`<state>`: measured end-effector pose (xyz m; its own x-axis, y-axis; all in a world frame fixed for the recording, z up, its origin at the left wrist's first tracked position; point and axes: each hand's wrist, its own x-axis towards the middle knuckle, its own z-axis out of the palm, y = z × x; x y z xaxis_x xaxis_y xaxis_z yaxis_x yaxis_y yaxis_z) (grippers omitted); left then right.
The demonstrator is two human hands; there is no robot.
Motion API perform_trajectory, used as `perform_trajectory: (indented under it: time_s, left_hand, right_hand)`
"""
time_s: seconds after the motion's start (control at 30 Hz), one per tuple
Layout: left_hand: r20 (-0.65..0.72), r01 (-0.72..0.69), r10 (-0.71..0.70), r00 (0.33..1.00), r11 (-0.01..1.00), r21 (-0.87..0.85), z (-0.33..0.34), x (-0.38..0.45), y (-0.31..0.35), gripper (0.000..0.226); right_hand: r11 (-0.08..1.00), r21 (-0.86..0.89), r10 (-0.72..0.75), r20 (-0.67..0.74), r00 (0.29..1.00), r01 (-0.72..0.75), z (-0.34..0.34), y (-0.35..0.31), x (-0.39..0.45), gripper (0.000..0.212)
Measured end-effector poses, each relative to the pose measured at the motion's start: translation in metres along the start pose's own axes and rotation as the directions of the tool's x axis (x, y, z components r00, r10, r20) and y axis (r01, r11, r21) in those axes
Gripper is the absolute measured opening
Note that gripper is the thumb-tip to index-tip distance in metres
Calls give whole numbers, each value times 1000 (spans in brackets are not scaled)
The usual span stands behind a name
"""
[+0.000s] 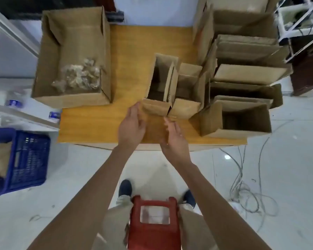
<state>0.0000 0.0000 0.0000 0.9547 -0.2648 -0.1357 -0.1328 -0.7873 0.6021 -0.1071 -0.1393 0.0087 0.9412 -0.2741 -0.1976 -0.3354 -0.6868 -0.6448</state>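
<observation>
Both bare arms are stretched forward and down, the left arm (pixel 87 192) and the right arm (pixel 213 193) angled inward so that the wrists are brought close together. The left hand (pixel 132 124) is held edge-on, palm turned inward, fingers nearly straight and pointed ahead. The right hand (pixel 173 137) is set just beside it, slightly nearer the body, palm facing the left hand, fingers loosely extended. The palms are kept apart.
</observation>
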Motion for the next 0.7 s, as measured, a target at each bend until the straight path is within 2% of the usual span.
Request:
perform_trajectory:
  time_s: [0.13, 0.23, 0.4, 0.5, 0.57, 0.7]
  left_hand:
    - [-98, -96, 109, 989, 987, 132, 27, 12, -18, 53]
    - [-177, -132, 178, 968, 960, 246, 40, 18, -26, 46]
    - [-243, -135, 209, 947, 948, 288, 50, 20, -33, 42]
    - [-280, -86, 190, 941, 934, 346, 56, 24, -34, 53]
    - [-287, -85, 194, 938, 933, 350, 61, 22, -36, 60]
    - [-281, -58, 166, 945, 932, 357, 62, 24, -35, 56]
  right_hand:
    - [999, -39, -42, -125, 991, 38, 26, 18, 21, 70]
    - [997, 45, -50, -255, 966, 64, 46, 29, 30, 61]
    - [995, 84, -11, -453, 891, 56, 66, 39, 39, 65]
    - [995, 90, 3, -460, 888, 44, 70, 47, 46, 66]
    - [994, 63, -47, -465, 884, 86, 73, 52, 47, 63]
    - [986, 129, -46, -415, 909, 109, 67, 54, 50, 64]
